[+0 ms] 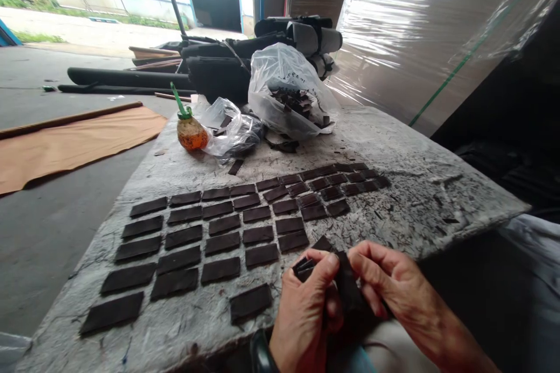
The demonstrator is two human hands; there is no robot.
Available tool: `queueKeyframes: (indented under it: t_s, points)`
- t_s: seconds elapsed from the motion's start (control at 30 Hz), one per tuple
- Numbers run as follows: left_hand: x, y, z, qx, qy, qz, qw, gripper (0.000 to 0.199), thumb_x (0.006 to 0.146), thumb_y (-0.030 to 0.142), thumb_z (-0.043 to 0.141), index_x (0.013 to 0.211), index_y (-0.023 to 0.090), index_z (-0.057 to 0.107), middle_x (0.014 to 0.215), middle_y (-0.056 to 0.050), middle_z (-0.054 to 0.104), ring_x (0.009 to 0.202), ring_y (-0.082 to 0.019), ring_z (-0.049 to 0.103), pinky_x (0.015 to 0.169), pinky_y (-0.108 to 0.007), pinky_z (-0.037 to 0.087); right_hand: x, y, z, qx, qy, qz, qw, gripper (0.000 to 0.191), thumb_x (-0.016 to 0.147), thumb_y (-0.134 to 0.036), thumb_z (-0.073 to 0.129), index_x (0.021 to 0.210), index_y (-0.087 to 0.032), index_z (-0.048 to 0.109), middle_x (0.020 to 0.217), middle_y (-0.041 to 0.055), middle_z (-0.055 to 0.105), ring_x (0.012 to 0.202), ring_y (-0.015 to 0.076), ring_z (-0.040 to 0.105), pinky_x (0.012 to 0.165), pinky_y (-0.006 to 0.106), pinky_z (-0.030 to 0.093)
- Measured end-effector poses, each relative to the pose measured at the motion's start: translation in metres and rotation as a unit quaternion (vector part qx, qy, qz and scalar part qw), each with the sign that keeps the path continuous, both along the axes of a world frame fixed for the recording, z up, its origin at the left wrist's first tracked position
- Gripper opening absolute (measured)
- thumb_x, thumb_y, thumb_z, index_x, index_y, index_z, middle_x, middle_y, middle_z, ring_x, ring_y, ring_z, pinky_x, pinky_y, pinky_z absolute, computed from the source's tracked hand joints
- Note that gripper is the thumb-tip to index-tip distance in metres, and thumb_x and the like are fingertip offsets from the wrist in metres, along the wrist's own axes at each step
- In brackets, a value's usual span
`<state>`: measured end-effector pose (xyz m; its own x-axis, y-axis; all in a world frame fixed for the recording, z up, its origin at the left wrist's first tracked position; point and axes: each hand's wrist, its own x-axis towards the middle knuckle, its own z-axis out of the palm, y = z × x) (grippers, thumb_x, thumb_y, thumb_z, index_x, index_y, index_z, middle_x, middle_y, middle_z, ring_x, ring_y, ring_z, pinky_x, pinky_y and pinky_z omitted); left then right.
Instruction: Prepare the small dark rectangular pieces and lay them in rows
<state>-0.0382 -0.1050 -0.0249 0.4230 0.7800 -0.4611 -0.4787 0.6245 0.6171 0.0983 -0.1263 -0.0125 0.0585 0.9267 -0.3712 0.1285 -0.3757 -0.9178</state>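
Note:
Near the front edge of the table, my left hand (pixel 306 303) is closed on dark brown fabric pieces (pixel 347 285), with folded ends sticking out by the thumb and forefinger. The fingers of my right hand (pixel 394 280) pinch the edge of the piece that hangs between both hands. Several flat dark rectangles (pixel 221 243) lie in rough rows on the table, left of and beyond my hands. One single rectangle (pixel 251 303) lies closest to my left wrist. A further dark piece (pixel 322 245) shows just behind my left fingertips, partly hidden.
The grey fabric-covered table (pixel 144 180) has scraps strewn over its right side. At its far end stand a clear plastic bag (pixel 280 70) of dark scraps, a smaller bag (pixel 234 131) and a jar (pixel 191 131) of orange liquid. Black rolls (pixel 219 70) and a wrapped stack (pixel 394 29) stand behind.

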Motion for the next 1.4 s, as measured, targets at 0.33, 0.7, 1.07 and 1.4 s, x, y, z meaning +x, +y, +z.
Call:
queueKeyframes:
  t_s: [0.33,0.7,1.07,1.4]
  points:
    - [0.002,0.0,0.005,-0.023,-0.038,0.015,0.999,0.051,0.057,0.053,0.078,0.074,0.021,0.041,0.039,0.013,0.036,0.035,-0.003,0.025,0.036,-0.016,0.02,0.001,-0.011,-0.003,-0.011,0.024,0.072,0.997,0.048,0.073,-0.063,0.062,0.067,-0.017,0.05,0.055,-0.0033,0.054,0.041,0.0051,0.041,0.041,0.018,0.03]
    - [-0.001,-0.002,0.006,-0.046,-0.046,0.006,0.998,0.047,0.062,0.046,0.076,0.076,0.021,0.039,0.042,0.012,0.037,0.04,-0.002,0.025,0.039,-0.015,0.018,-0.001,-0.013,-0.001,-0.019,0.063,0.056,0.996,0.054,0.076,-0.069,0.051,0.069,-0.016,0.052,0.049,-0.0045,0.049,0.038,0.0051,0.039,0.043,0.019,0.027]
    - [0.001,-0.006,0.001,0.036,0.006,-0.04,0.999,0.035,0.076,0.049,0.064,0.07,0.019,0.048,0.038,0.009,0.04,0.034,-0.004,0.029,0.037,-0.017,0.022,-0.002,-0.012,-0.001,-0.017,0.029,-0.028,0.999,0.047,0.074,-0.062,0.06,0.064,-0.018,0.047,0.04,-0.0095,0.041,0.033,0.0028,0.031,0.039,0.017,0.023]
    - [0.001,-0.006,0.001,0.098,0.091,-0.121,0.984,0.018,0.074,0.029,0.062,0.066,0.02,0.048,0.038,0.01,0.038,0.032,-0.005,0.029,0.032,-0.017,0.023,0.017,-0.008,0.001,0.021,-0.011,-0.071,0.997,0.045,0.066,-0.057,0.071,0.082,-0.016,0.061,0.045,-0.0085,0.047,0.038,0.0046,0.037,0.039,0.017,0.028]
